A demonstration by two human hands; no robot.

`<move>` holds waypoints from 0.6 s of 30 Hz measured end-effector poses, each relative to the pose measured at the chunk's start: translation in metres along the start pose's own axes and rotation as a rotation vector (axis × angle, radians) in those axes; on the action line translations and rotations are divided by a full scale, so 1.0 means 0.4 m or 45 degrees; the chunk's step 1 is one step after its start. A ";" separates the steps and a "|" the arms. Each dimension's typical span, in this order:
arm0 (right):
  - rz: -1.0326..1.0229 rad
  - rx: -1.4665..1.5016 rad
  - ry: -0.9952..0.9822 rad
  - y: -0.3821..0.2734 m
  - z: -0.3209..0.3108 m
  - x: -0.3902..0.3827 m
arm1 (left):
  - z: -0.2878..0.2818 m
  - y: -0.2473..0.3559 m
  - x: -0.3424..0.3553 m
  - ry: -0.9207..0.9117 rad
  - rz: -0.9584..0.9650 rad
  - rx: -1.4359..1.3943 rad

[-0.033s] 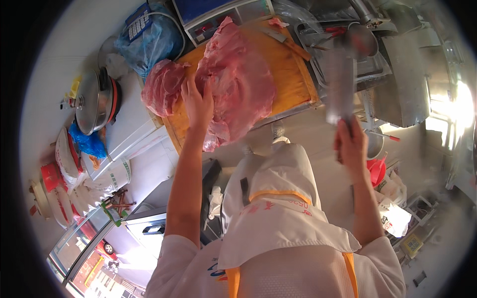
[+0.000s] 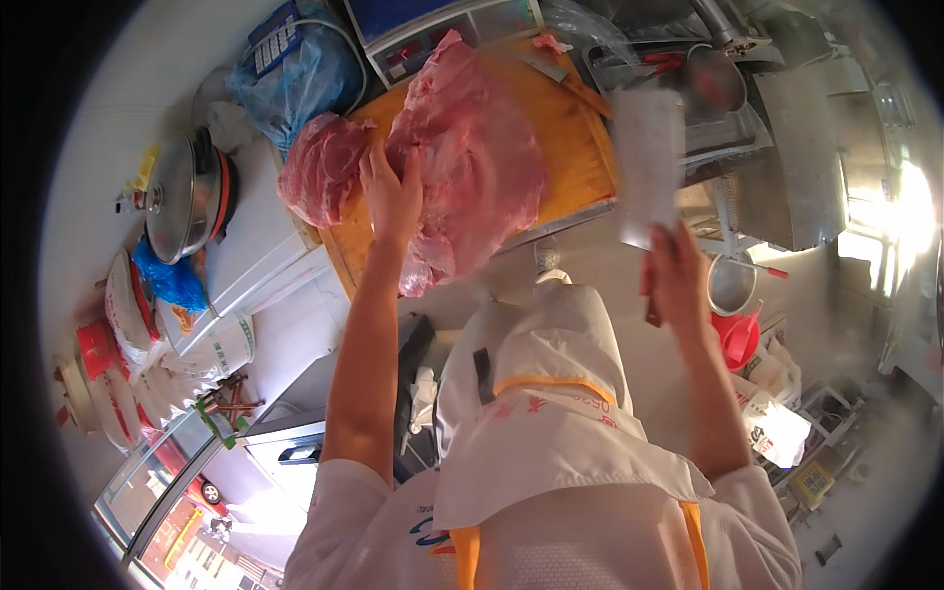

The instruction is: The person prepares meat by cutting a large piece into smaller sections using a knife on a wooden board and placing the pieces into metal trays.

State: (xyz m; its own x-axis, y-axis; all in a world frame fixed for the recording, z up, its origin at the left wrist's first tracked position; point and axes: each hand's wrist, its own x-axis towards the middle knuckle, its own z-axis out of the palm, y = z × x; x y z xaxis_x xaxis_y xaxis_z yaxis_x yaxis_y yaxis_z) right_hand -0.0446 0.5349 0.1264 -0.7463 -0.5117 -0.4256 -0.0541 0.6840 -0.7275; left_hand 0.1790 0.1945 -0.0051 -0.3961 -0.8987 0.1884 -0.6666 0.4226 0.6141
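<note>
A large slab of raw pink meat lies over the orange-brown cutting board, its near end hanging past the board's edge. Left of it is a smaller lump of raw meat; whether the two are joined I cannot tell. My left hand rests where they meet, fingers stretched and apart on the meat, some tips hidden in its folds. In my right hand, closed round the handle, is a broad cleaver. Its blade, slightly blurred, is raised right of the board, apart from the meat.
Another knife lies at the board's far right corner. Behind the board stands a scale, with a blue plastic bag beside it. A lidded pan sits on the left counter. Metal trays are at the right.
My right hand has brought the cleaver leftward, closer to the board, and the blade shows more of its flat side. My left hand and the meat stay put.
</note>
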 end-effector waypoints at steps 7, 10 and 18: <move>-0.565 -0.431 -0.105 -0.167 0.391 0.047 | 0.023 0.007 0.026 -0.207 -0.243 0.154; -0.531 -0.537 -0.139 -0.192 0.444 0.075 | 0.014 0.018 0.037 -0.171 -0.268 0.107; -0.466 -0.698 -0.264 -0.305 0.500 0.156 | 0.006 0.027 0.029 -0.181 -0.311 0.130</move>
State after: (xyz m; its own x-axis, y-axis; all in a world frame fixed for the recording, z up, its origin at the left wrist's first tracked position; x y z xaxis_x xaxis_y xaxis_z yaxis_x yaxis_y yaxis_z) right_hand 0.0483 0.3154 0.0810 -0.4764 -0.8115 -0.3385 -0.6470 0.5842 -0.4900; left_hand 0.1657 0.1887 0.0018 -0.2958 -0.9527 -0.0694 -0.8102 0.2117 0.5466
